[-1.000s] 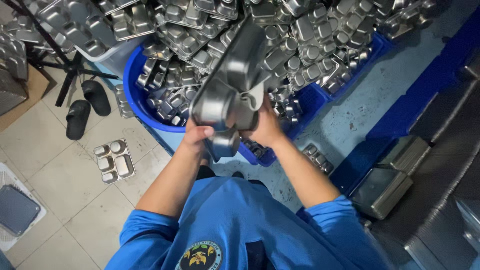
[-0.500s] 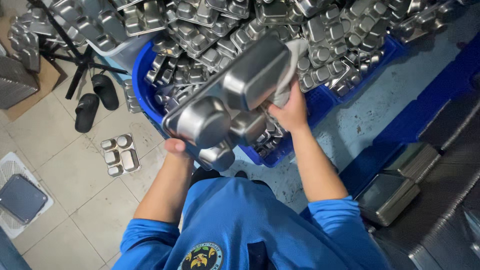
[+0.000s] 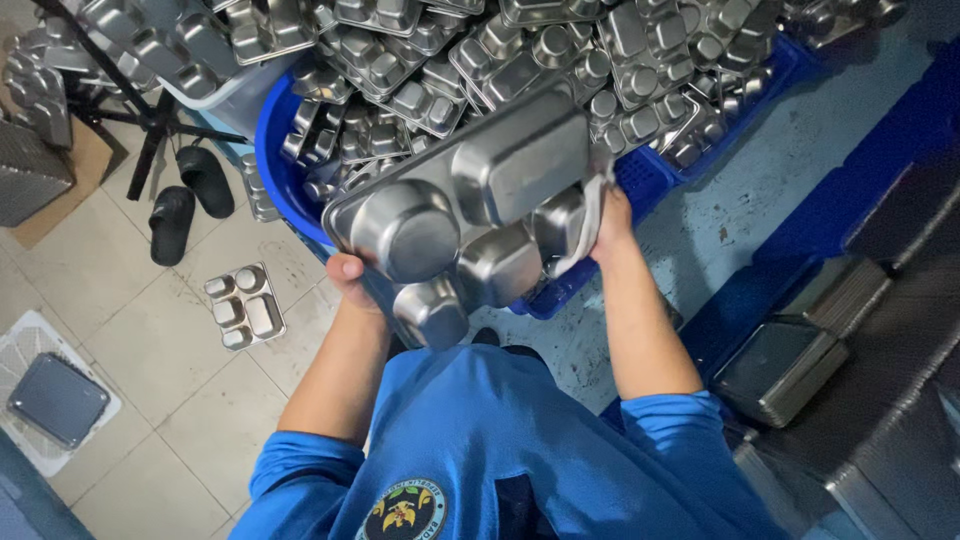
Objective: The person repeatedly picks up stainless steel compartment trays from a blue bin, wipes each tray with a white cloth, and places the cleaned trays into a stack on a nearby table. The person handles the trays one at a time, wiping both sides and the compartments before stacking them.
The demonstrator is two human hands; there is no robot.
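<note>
Tray: steel compartment tray [image 3: 470, 215], underside up, long axis running near-left to far-right.
Left hand [image 3: 348, 275]: clenched on near-left edge.
Right hand [image 3: 612, 222]: grasping far-right edge through white cloth [image 3: 588, 225].
Below: blue tub [image 3: 290, 190] of trays.

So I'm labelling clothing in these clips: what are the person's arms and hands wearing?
Both forearms are bare, and the left hand and right hand wear no gloves. Bright blue sleeves are pushed up above the elbows; the shirt bears a round badge.

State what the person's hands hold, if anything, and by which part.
Both hold one steel compartment tray, underside up. The left hand grips its left edge; the right hand grips its right edge through a white cloth.
</note>
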